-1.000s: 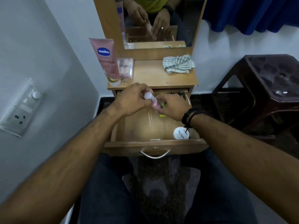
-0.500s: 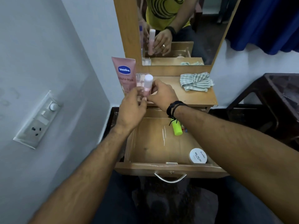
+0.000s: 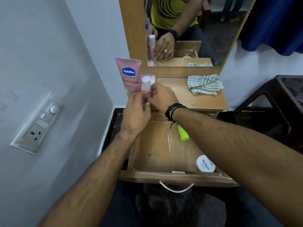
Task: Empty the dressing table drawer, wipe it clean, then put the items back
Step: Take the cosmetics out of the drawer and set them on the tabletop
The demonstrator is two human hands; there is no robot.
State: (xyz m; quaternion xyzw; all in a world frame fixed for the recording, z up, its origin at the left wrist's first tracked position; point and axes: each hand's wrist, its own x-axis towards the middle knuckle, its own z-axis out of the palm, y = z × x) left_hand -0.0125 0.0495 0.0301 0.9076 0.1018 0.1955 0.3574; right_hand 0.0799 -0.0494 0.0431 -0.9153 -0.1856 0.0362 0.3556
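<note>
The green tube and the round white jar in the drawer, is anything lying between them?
No. In the head view only bare drawer floor lies between the green tube and the white jar.

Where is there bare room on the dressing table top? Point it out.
The free patch of the table top lies between the right hand and the striped cloth, running forward to the front edge. The left rear corner is crowded: the lotion tube, a clear packet and the pink bottle held by both hands.
</note>
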